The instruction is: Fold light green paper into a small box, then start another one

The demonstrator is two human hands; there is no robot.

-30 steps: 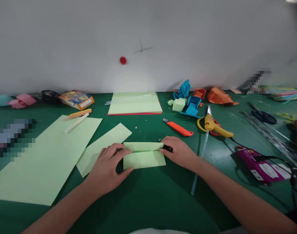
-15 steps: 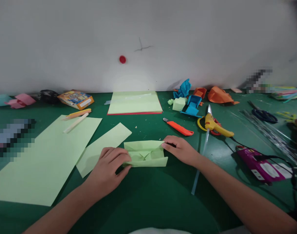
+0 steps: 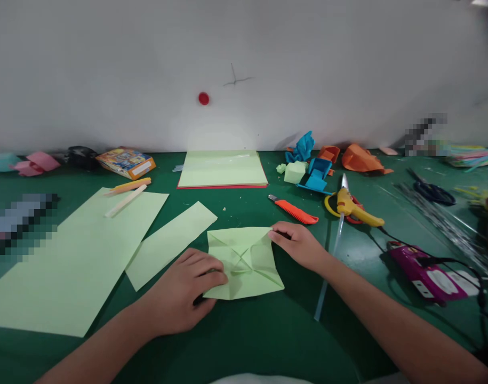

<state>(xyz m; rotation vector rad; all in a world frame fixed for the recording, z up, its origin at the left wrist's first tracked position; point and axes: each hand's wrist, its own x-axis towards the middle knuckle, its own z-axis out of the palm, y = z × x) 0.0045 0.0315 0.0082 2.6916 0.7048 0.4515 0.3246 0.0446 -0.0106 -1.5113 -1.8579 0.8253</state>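
Note:
A creased pale green sheet of paper (image 3: 247, 264) lies opened out on the green table in front of me, with crossing fold lines at its middle. My left hand (image 3: 190, 285) grips its left edge, fingers on top and the thumb beneath. At the upper right corner, my right hand (image 3: 297, 245) pinches the paper between thumb and fingers. A narrower strip of green paper (image 3: 172, 245) lies flat just beyond my left hand, beside a large green sheet (image 3: 71, 261).
An orange box cutter (image 3: 295, 210) and a yellow hot glue gun (image 3: 356, 205) with a glue stick (image 3: 332, 266) lie to the right, near a purple power strip (image 3: 431, 274). Behind are a paper stack (image 3: 223, 170), blue folded paper (image 3: 318, 173) and a colourful box (image 3: 126, 162).
The paper's raised front and back sides have opened out, so it now lies much flatter. My left hand has moved slightly right and toward me; the right hand has hardly moved.

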